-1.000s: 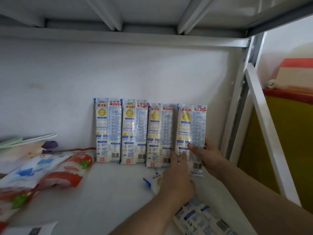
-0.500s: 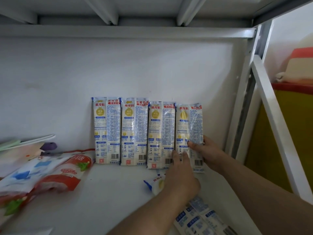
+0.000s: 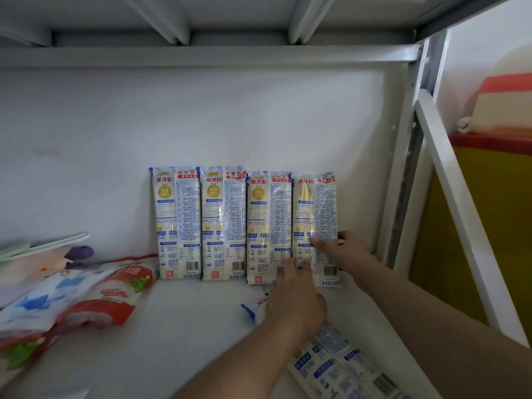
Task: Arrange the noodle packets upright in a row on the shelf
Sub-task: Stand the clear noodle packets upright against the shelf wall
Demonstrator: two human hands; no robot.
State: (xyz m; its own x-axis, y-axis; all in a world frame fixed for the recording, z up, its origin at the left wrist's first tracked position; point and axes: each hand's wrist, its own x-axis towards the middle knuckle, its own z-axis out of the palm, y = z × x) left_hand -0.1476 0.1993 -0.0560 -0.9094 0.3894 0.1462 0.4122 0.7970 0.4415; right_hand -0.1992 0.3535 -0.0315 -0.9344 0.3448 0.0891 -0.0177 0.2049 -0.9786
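Noodle packets stand upright in a row of four against the back wall [image 3: 201, 119] of the shelf [image 3: 184, 321], and I place everything else from the fourth packet [image 3: 315, 217], the one at the right end of that row. The third packet [image 3: 269, 223] touches its left edge, with two more just beyond, all leaning back on the wall. The right hand [image 3: 345, 250] is clasped round the fourth packet's lower right edge, thumb across the front and the other fingers hidden behind. The left hand [image 3: 296, 298] lies flat and open over the seam between the third and fourth packets' bases, pressing rather than gripping. In front of the fourth packet, under the left forearm, more noodle packets [image 3: 336, 367] lie flat and not yet stood up. Well to its left lie red and white bags [image 3: 95, 298]; just to its right rises the shelf's white upright post [image 3: 398, 180]. The step looks like squaring the fourth packet into line. The risk is in letting go: these packets are tall, narrow and slick, so a base set too far forward could slide out and drop the packet face down. A sideways nudge might also tip its neighbours, and the left forearm could drag the flat packets off the shelf edge.
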